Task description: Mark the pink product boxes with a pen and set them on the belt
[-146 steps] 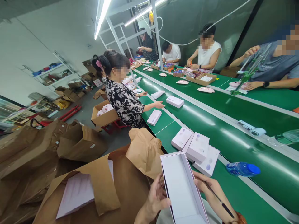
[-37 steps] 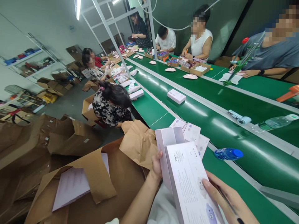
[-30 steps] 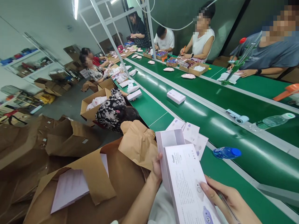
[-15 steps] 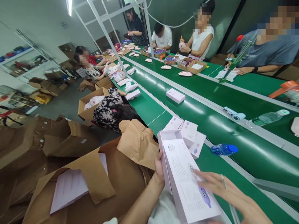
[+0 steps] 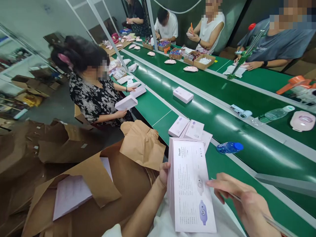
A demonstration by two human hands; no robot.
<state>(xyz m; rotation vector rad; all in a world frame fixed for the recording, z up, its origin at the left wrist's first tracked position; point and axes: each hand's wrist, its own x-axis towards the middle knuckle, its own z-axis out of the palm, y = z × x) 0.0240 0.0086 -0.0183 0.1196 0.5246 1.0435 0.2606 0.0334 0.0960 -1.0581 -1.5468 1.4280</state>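
Observation:
My left hand (image 5: 164, 173) is closed on the left side of a long white printed gift box (image 5: 189, 184), held tilted over my lap. Small print and pictures of a purple and a pale device cover the lid, which sits over the base. Close to the box's right edge is my right hand (image 5: 243, 200), its index fingertip at or just by the edge. A slim, silvery pen-like stick (image 5: 271, 222) lies between that hand's curled fingers. Beyond the held box, several similar white boxes (image 5: 179, 126) rest in an overlapping pile on the green table.
A blue-capped bottle (image 5: 229, 147) lies right of the pile. One white box (image 5: 183, 94) sits on the green conveyor (image 5: 158, 85). At left stands a large open carton (image 5: 98, 184) with papers. A co-worker (image 5: 91, 89) handles a box parts pair; others sit across the belt.
The lid has come down over the box's formerly exposed far end, and the box has turned more upright in view. The co-worker at left has risen from bending, now holding a white box part.

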